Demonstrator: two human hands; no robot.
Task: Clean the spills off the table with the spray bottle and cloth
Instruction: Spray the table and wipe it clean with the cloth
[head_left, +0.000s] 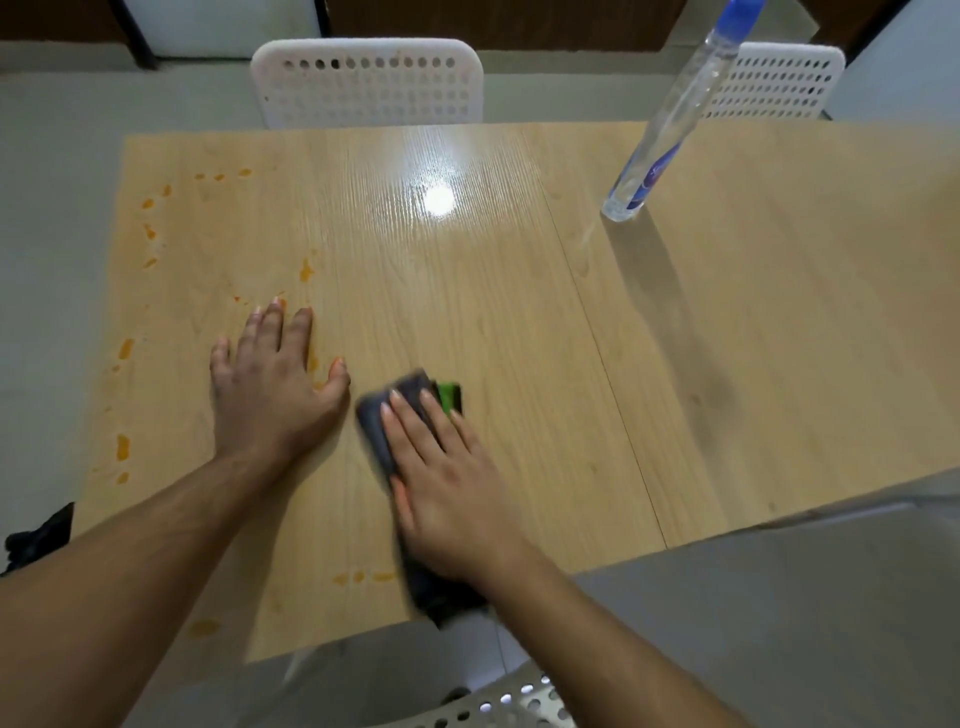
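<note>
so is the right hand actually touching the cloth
Touching. The head view shows the right hand lying flat on the dark cloth, its straight fingers pressing it onto the table.

A home dining spot, by the look of it: a wood-grain table (519, 338) on a plain grey floor (52, 208), with white perforated plastic chairs (366, 83) drawn up along its far side.

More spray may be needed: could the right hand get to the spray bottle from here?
Probably yes: the right hand presses the cloth, and only bare table lies between it and the spray bottle.
</note>
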